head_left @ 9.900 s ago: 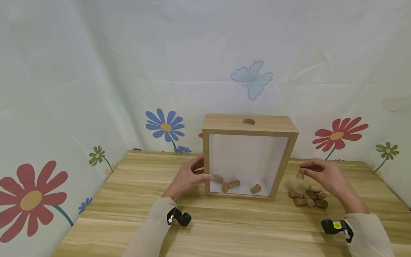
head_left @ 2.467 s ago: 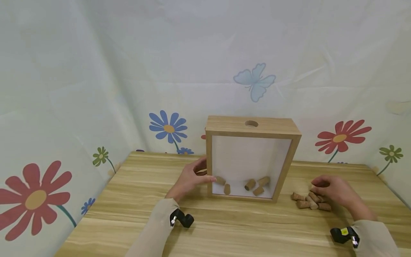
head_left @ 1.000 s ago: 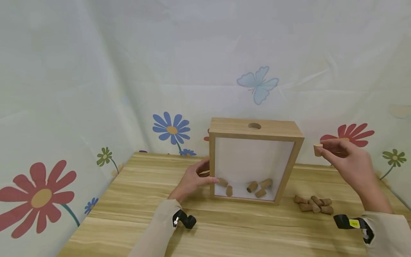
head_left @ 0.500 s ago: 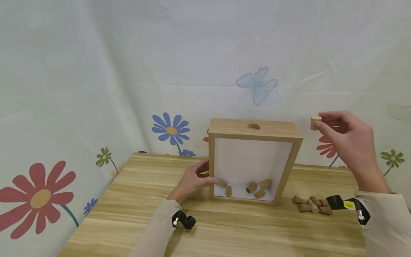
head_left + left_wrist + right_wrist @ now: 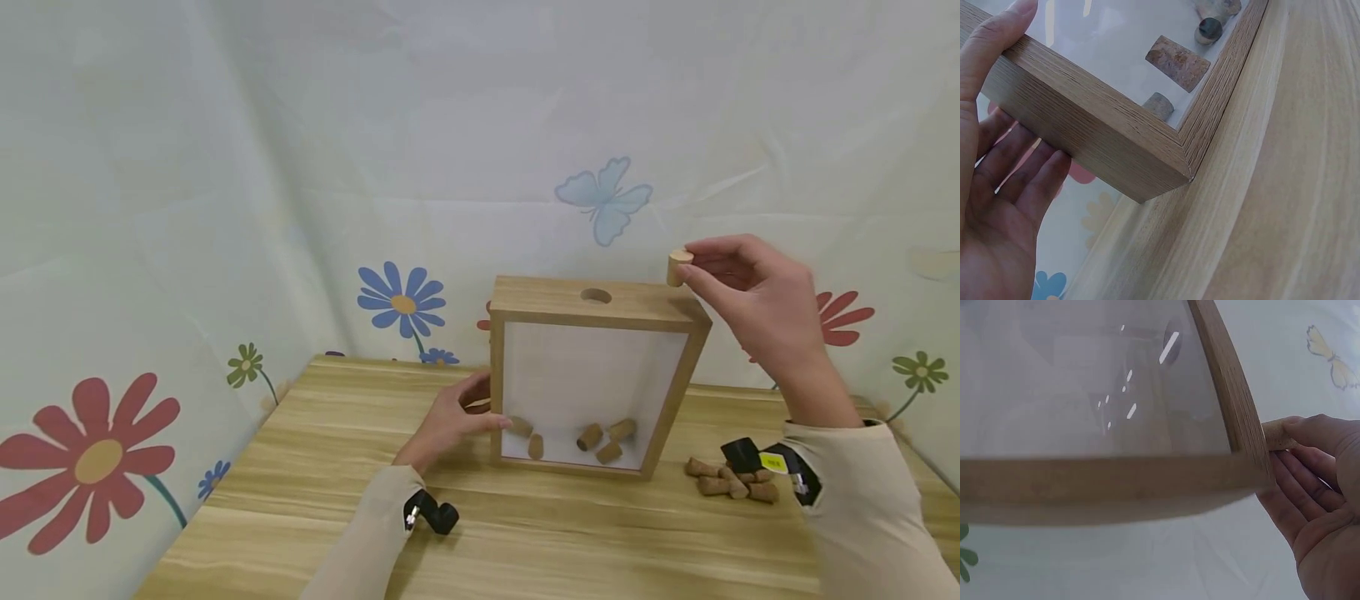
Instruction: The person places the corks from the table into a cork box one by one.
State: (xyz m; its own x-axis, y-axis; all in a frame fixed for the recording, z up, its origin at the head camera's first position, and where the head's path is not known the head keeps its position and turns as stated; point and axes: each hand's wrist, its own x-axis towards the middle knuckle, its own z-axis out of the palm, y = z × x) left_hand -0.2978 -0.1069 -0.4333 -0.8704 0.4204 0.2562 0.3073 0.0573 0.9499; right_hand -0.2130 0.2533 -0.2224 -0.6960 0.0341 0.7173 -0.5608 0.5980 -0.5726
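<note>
A wooden shadow box (image 5: 517,293) with a clear front stands upright on the table, a round hole (image 5: 596,297) in its top. My left hand (image 5: 448,421) grips its left side, thumb on the front frame and fingers on the side, as the left wrist view shows. Several corks (image 5: 589,437) lie on the box's floor. Between thumb and fingertips my right hand (image 5: 772,304) pinches another cork (image 5: 676,272), held upright just above the right end of the box top, right of the hole. In the right wrist view this cork (image 5: 1279,434) shows beyond the frame's edge.
On the table (image 5: 570,542), right of the box, lies a small heap of corks (image 5: 738,488), partly hidden by the right wrist camera (image 5: 742,455). A white cloth with printed flowers (image 5: 405,304) hangs close behind the box.
My right hand picked a cork from the heap, raised it, then moved left to the box's top right end. The left hand keeps its grip. One more cork lies inside than at first.
</note>
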